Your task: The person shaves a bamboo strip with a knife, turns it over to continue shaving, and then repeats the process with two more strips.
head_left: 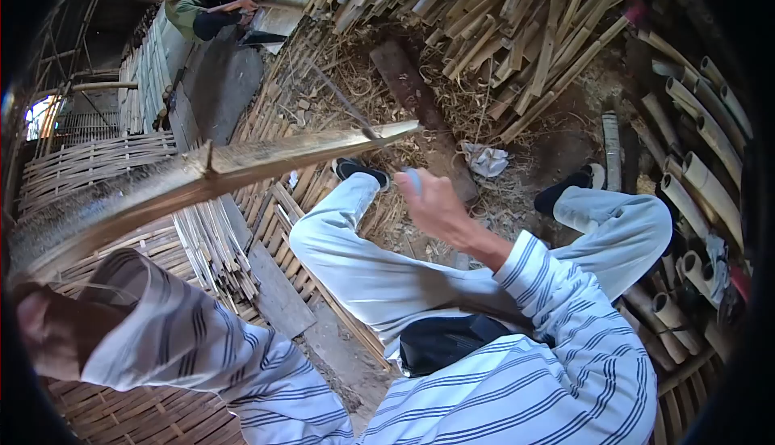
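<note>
A long split bamboo pole (pixel 266 157) runs from the left edge to a pale, tapered tip in front of me. A stub sticks out from its side. My right hand (pixel 436 209) is closed just below the tip, around what appears to be the handle of a long knife (pixel 339 96). Its thin dark blade slants up and left across the pole's tip; the handle is mostly hidden by my fingers. My left hand (pixel 48 328) is in shadow at the far left edge, close beneath the pole's near end, with its fingers blurred and cut off.
Split bamboo lengths (pixel 517 21) are piled at the top right, and hollow bamboo tubes (pixel 714 182) stand along the right. Shavings and a dark plank (pixel 416 90) cover the ground ahead. Woven bamboo panels (pixel 97 166) lie left. Another person (pixel 198 9) sits at the upper left.
</note>
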A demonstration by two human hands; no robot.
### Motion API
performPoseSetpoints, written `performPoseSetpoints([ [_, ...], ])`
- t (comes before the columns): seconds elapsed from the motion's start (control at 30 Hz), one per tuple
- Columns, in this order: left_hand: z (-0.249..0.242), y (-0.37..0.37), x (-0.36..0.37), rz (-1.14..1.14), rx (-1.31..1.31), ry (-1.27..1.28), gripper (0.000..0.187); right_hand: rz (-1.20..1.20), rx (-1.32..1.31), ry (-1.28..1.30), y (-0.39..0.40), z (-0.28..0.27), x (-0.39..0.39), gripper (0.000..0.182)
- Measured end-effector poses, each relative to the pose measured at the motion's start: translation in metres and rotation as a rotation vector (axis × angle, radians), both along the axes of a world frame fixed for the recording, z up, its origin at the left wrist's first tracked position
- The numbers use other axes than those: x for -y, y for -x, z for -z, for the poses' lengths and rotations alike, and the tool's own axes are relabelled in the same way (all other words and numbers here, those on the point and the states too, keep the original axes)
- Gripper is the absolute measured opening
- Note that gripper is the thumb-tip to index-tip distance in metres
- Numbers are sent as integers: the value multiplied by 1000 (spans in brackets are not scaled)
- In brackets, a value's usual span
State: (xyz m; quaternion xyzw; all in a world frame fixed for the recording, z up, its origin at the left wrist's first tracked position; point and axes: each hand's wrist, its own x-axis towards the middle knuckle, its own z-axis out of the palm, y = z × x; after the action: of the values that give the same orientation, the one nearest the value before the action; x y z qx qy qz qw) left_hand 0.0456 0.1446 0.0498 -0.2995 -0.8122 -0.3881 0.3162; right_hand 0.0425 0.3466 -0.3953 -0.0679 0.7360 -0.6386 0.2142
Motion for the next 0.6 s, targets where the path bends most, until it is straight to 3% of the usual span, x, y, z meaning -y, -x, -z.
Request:
performPoseSetpoints([
  [0.2, 23, 24, -43, -282, -245, -300, 28, -87, -324, 77, -11, -66, -18, 44],
  [0.27, 27, 37, -67, -341, -358, -464, 28, -52, -187, -5, -12, -33, -21, 44],
  [0.3, 22, 41, -79, -431, -394, -700, 28, -30, -123, -44, -13, -8, -23, 44],
  [0.33, 17, 38, -75, -417, -405, -699, 28, -55, -29, -130, -14, 30, -30, 45],
  [0.37, 14, 32, -63, -313, -244, -694, 29, -77, 60, -219, -9, 55, -36, 46],
  [0.4, 11, 20, -35, -123, -55, -439, 30, -43, 72, -200, -13, 53, -36, 46],
  [0.5, 28, 32, -61, -426, -387, -566, 28, -4, 69, -111, -26, 27, -32, 46],
  [0.6, 21, 26, -53, -364, -312, -470, 29, -51, -82, 20, -14, -36, -24, 46],
])
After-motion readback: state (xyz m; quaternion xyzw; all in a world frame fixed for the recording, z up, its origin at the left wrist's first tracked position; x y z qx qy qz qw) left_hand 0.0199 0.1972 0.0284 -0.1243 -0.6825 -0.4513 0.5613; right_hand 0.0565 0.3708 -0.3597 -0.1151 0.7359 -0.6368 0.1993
